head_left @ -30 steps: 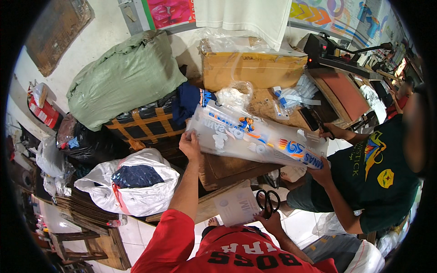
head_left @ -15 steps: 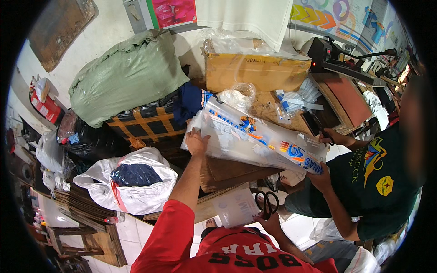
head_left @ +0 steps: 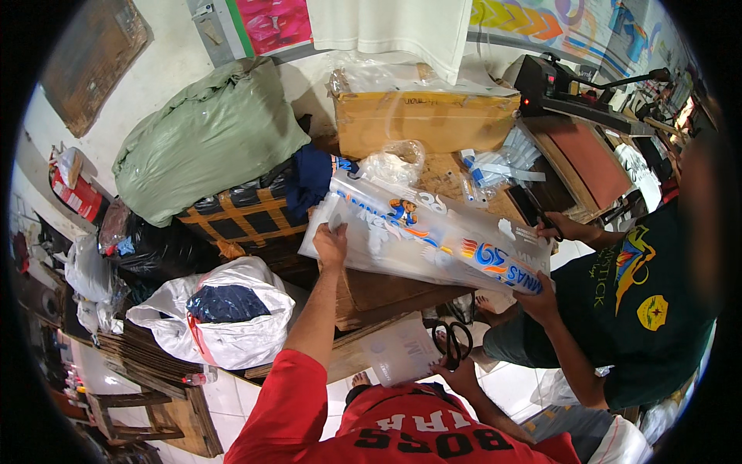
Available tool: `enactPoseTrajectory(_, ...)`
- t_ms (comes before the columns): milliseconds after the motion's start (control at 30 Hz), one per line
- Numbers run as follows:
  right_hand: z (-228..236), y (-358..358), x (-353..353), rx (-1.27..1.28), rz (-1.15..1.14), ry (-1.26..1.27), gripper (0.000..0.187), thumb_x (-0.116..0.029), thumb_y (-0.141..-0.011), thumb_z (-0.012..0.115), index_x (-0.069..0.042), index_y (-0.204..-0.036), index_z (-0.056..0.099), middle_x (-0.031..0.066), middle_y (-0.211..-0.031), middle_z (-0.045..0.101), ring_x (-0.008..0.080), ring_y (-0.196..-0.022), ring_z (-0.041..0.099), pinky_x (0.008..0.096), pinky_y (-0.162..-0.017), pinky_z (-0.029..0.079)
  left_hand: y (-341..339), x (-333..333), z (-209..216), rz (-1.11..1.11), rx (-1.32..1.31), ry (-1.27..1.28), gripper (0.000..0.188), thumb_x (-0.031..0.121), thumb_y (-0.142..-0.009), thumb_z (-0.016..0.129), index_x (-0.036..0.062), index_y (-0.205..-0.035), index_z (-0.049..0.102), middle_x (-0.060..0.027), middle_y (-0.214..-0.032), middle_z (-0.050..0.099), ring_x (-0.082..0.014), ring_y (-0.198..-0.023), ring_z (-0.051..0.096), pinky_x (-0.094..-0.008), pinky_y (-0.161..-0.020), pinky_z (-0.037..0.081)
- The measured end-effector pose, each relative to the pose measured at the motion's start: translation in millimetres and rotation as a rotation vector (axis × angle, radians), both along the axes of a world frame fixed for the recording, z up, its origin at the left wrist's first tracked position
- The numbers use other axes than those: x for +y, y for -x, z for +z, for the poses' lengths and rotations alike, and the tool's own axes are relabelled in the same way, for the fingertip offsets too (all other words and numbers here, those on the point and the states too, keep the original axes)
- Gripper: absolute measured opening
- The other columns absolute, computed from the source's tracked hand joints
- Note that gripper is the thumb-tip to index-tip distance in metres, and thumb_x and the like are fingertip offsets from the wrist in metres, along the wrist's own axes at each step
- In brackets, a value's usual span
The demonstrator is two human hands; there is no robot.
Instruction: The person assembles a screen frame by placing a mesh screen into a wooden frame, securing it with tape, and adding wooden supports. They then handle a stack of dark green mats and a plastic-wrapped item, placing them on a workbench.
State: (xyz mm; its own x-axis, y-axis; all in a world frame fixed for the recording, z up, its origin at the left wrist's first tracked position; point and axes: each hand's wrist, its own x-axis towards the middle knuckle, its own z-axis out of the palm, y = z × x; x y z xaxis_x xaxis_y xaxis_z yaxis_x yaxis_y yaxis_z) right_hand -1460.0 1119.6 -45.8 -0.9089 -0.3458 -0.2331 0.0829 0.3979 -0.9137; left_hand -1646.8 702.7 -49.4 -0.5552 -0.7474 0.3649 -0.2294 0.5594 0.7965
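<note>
A long clear plastic film sheet [head_left: 371, 246] with blue, orange and white printed designs, seemingly in layers, stretches over the table. My left hand [head_left: 332, 244] pinches its near edge close to the left end. Low in front of my body, my right hand [head_left: 459, 374] holds black-handled scissors [head_left: 461, 340]. A small cut piece of printed film [head_left: 396, 349] hangs beside the scissors, apparently in the same hand. A co-worker in a dark green shirt grips the sheet's right end with one hand [head_left: 539, 300]; the other hand [head_left: 563, 226] holds dark-handled scissors at the far right edge.
Behind the sheet stand a cardboard box [head_left: 425, 124] and a heat press machine [head_left: 568, 97]. On the left are a big green sack [head_left: 209, 139], a taped black bundle [head_left: 243, 220] and a white bag [head_left: 255, 336] with dark contents. Clear plastic strips [head_left: 502, 166] lie beyond the sheet.
My left hand has gone from lying on the film with fingers spread to pinching its edge. The sheet's left end has shifted slightly. My right hand stays with the scissors.
</note>
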Motion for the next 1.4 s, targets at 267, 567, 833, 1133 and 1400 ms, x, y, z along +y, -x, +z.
enactPoseTrajectory(267, -5, 12, 2, -0.025, -0.008, 0.017, 0.028, -0.017, -0.078, 0.085, -0.004, -0.088, 0.062, 0.0061, -0.077, 0.068, 0.0176, -0.074, 0.067, 0.0346, -0.071, 0.054, 3, -17, -11, -0.003, 0.093, -0.39, 0.029, 0.019, -0.083, 0.08, -0.0082, -0.088, 0.072, -0.0178, -0.073, 0.072, -0.0211, -0.063, 0.067, -0.0379, -0.063, 0.053)
enactPoseTrajectory(567, -4, 11, 9, -0.076, -0.028, 0.078, 0.04, -0.01, -0.076, 0.086, -0.002, -0.101, 0.056, 0.004, -0.08, 0.064, 0.0152, -0.078, 0.065, 0.0325, -0.076, 0.054, -9, -11, 13, 0.19, 0.276, -0.257, 0.02, 0.012, -0.089, 0.073, -0.0083, -0.092, 0.072, -0.0181, -0.078, 0.073, -0.0214, -0.071, 0.069, -0.0371, -0.068, 0.054)
enactPoseTrajectory(833, -7, 14, 11, -0.042, 0.012, 0.089, 0.027, -0.014, -0.076, 0.086, -0.003, -0.083, 0.061, 0.005, -0.077, 0.066, 0.0148, -0.072, 0.064, 0.0324, -0.068, 0.052, -42, -46, 34, 0.115, 0.661, -0.95, 0.028, 0.004, -0.086, 0.076, -0.0008, -0.112, 0.067, -0.0079, -0.106, 0.07, -0.0217, -0.09, 0.068, -0.0363, -0.075, 0.054)
enactPoseTrajectory(1133, -5, 13, -9, -0.087, 0.084, 0.213, 0.032, -0.013, -0.075, 0.087, -0.003, -0.082, 0.058, 0.0033, -0.073, 0.063, 0.0123, -0.069, 0.063, 0.0311, -0.067, 0.051, -83, -48, 113, -0.006, 0.765, -0.155, 0.028, 0.008, -0.101, 0.06, -0.0043, -0.125, 0.053, -0.0093, -0.117, 0.063, -0.0183, -0.102, 0.061, -0.0317, -0.091, 0.049)
enactPoseTrajectory(1400, -26, -8, -39, -0.001, 0.28, 0.073, 0.028, -0.015, -0.074, 0.088, -0.003, -0.075, 0.063, 0.0058, -0.075, 0.068, 0.0151, -0.073, 0.067, 0.0335, -0.069, 0.054, -188, -79, 241, 0.045, 0.829, 0.02, 0.021, 0.004, -0.099, 0.062, -0.0081, -0.116, 0.066, -0.0077, -0.109, 0.07, -0.0116, -0.097, 0.062, -0.0276, -0.088, 0.049)
